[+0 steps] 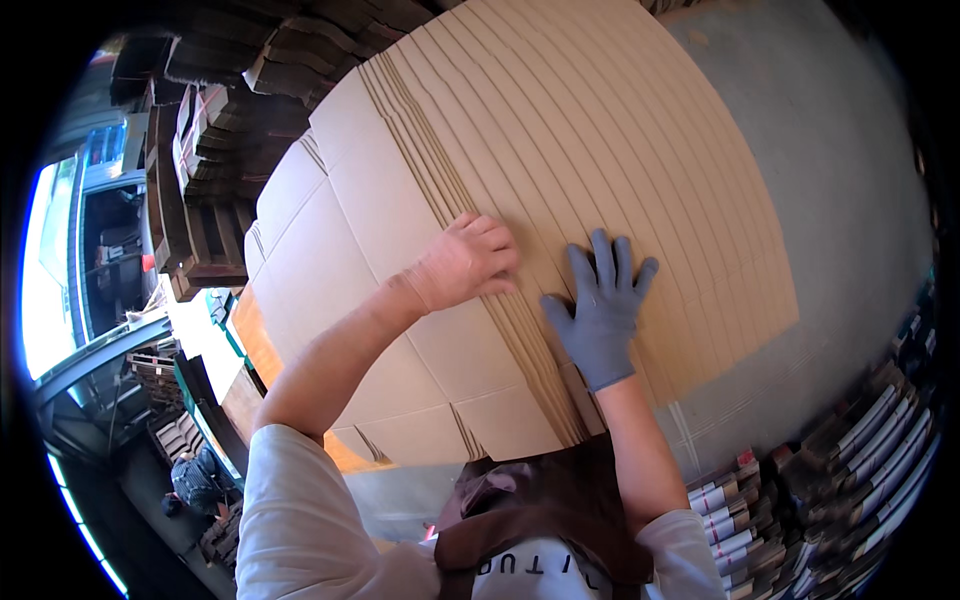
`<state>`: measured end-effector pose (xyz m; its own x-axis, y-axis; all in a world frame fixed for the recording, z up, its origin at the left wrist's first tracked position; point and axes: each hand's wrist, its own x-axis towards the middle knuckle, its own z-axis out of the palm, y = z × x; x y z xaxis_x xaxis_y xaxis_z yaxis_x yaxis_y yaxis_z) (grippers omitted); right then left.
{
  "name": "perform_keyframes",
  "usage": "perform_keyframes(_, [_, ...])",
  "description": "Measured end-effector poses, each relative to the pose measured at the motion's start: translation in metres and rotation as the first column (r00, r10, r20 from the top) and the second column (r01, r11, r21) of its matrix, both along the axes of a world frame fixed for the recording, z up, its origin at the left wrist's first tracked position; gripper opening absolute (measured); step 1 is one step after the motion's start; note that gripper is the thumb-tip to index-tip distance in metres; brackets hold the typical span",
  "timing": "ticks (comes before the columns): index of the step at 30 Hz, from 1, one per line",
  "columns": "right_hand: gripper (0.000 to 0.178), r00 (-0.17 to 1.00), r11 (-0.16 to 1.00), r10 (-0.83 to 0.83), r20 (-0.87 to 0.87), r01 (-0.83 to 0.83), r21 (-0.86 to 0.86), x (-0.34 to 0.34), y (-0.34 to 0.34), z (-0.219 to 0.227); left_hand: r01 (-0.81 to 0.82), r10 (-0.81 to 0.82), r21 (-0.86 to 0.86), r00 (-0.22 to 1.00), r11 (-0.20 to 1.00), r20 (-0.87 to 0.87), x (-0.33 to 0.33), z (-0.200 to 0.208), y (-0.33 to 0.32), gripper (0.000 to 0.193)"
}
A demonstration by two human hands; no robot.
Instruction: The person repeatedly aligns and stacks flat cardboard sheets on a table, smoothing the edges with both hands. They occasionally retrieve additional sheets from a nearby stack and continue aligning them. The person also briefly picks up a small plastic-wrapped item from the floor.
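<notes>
A wide stack of flat brown cardboard sheets [590, 150] lies fanned out before me, its edges stepped like shingles. Toward the left is the broad face of a creased, slotted cardboard sheet [375, 220]. My left hand [470, 260], bare, is closed with curled fingers on the stepped edges near the middle; its fingertips are partly hidden. To its right, my right hand [603, 310] wears a grey glove. That hand lies flat on the fanned sheets, fingers spread, gripping nothing.
Wooden pallets [205, 245] and dark stacked cardboard [230, 135] stand at the far left. Bundled stacks [735, 530] sit at the lower right. Grey floor [820, 170] runs along the right. Another person [195, 485] is bent down at the lower left.
</notes>
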<state>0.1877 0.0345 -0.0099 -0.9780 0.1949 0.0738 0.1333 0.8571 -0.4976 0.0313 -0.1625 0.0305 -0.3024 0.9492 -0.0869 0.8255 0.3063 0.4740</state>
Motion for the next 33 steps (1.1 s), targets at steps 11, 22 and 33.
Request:
perform_keyframes(11, [0.051, 0.993, 0.997, -0.076, -0.086, 0.074, -0.019, 0.011, 0.011, 0.025, 0.055, -0.059, -0.042, 0.992, 0.998, -0.111, -0.032, 0.013, 0.017, 0.031])
perform_keyframes(22, [0.017, 0.902, 0.971, -0.070, 0.426, 0.160, -0.179, 0.133, -0.006, 0.045, 0.120, -0.115, -0.205, 0.993, 0.971, 0.035, -0.042, 0.014, 0.031, 0.036])
perform_keyframes(33, [0.019, 0.864, 0.920, -0.015, 0.503, 0.209, -0.332, 0.119, -0.001, 0.050, 0.140, -0.114, -0.272, 0.987, 0.952, 0.110, -0.046, 0.020, 0.037, 0.030])
